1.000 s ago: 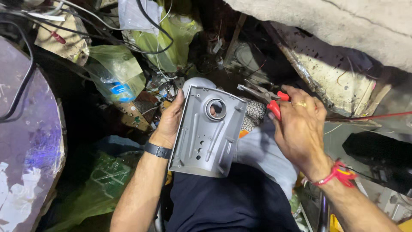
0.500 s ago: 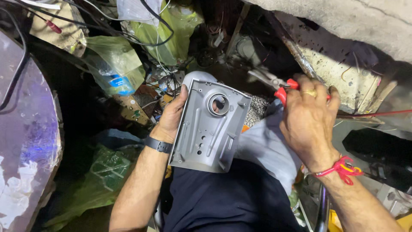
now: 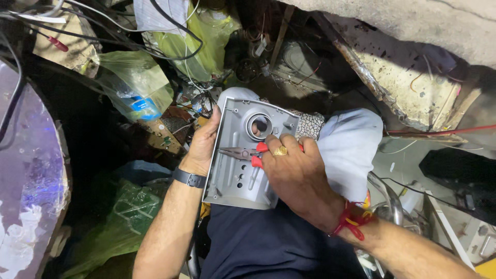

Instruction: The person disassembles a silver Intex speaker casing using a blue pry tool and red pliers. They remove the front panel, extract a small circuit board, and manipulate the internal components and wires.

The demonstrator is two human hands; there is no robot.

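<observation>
Grey plastic housing panel (image 3: 243,155): on my lap, upright against my knees, round opening near its top edge, small holes and slots lower down. My left hand (image 3: 204,142) is clamped on its left edge, thumb in front, fingers behind. Red-handled needle-nose pliers (image 3: 243,153): in my right hand (image 3: 294,173), fingers wrapped tight round the handles, tips lying across the panel's face just below the round opening, pointing to its left edge; whether the tips grip anything I cannot tell. To work well: brace the panel firmly and keep the tips level. Beyond: green plastic bags (image 3: 139,85), tangled black cables (image 3: 170,31), circuit board (image 3: 163,132)
</observation>
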